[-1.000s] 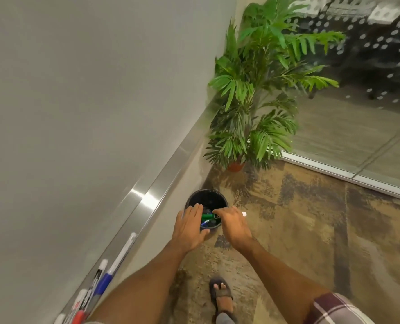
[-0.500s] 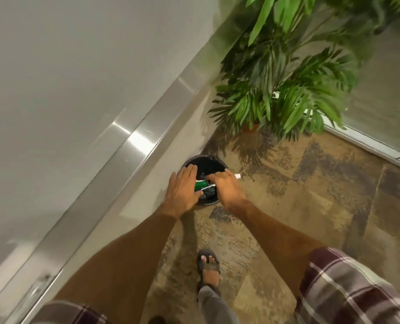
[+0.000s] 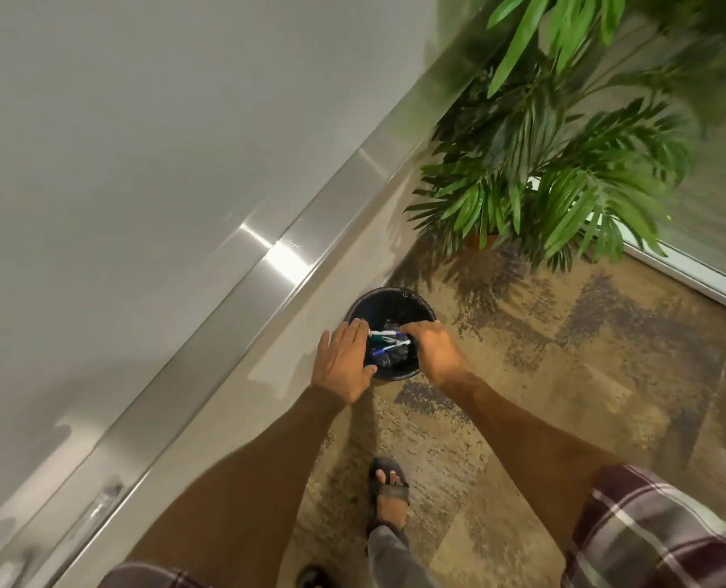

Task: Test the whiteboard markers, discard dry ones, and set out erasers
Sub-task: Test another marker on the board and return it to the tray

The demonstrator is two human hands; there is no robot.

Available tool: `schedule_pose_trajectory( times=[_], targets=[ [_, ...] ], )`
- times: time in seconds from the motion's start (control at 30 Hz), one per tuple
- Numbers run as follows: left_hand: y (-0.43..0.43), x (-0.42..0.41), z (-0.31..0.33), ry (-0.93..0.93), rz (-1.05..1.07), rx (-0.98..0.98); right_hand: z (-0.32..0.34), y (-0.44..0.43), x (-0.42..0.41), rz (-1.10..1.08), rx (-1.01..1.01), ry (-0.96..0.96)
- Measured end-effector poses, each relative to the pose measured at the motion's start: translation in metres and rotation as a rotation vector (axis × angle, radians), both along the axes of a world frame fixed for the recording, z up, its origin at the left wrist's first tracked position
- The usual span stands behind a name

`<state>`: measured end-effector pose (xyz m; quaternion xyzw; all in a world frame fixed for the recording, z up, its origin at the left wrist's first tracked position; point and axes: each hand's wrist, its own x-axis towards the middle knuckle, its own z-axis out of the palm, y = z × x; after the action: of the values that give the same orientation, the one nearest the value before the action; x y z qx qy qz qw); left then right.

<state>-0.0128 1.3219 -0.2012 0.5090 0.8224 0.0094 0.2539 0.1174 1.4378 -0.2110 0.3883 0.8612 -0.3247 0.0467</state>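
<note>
Green marker (image 3: 379, 340) now lies inside bin (image 3: 388, 295); left hand (image 3: 342, 362) spread, right hand (image 3: 435, 354) unclear.

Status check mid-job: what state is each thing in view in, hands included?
Bin: upright on the carpet, open-topped, markers inside.
Left hand: fingers straight, above the near rim, holding nothing.
Right hand: fingers curled over the bin's mouth.
Upper marker: across the bin, one end at the right hand; grip unclear.
Blue marker: lying loose in the bin.
Potted plant: upright.
</note>
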Motion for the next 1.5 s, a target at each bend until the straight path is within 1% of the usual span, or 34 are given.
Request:
schedule_pose_trajectory(
  times=[0.3, 0.5, 0.7, 0.9, 1.03, 1.13, 1.27, 1.5],
  targets=[
    [-0.03, 0.011, 0.076, 0.011, 0.021, 0.067, 0.068, -0.044, 0.015, 0.042, 0.291, 0.054],
    [-0.077, 0.032, 0.14, 0.077, -0.023, 0.106, 0.13, -0.098, 0.027, 0.081, 0.375, 0.037],
    [-0.135, 0.05, 0.199, 0.162, -0.054, 0.193, 0.194, -0.158, 0.039, 0.104, 0.406, 0.095],
    [-0.186, 0.062, 0.24, 0.229, -0.031, 0.229, 0.231, -0.205, 0.052, 0.15, 0.48, 0.064],
    [-0.218, 0.064, 0.256, 0.26, 0.039, 0.225, 0.246, -0.228, 0.053, 0.194, 0.507, 0.03],
    [-0.241, 0.064, 0.257, 0.331, 0.107, 0.154, 0.256, -0.24, 0.05, 0.244, 0.527, 0.046],
    [-0.273, 0.068, 0.256, 0.362, 0.231, 0.093, 0.265, -0.257, 0.044, 0.365, 0.538, 0.052],
    [-0.341, 0.09, 0.264, 0.374, 0.488, 0.119, 0.273, -0.298, 0.032, 0.588, 0.543, 0.183]
  ],
)
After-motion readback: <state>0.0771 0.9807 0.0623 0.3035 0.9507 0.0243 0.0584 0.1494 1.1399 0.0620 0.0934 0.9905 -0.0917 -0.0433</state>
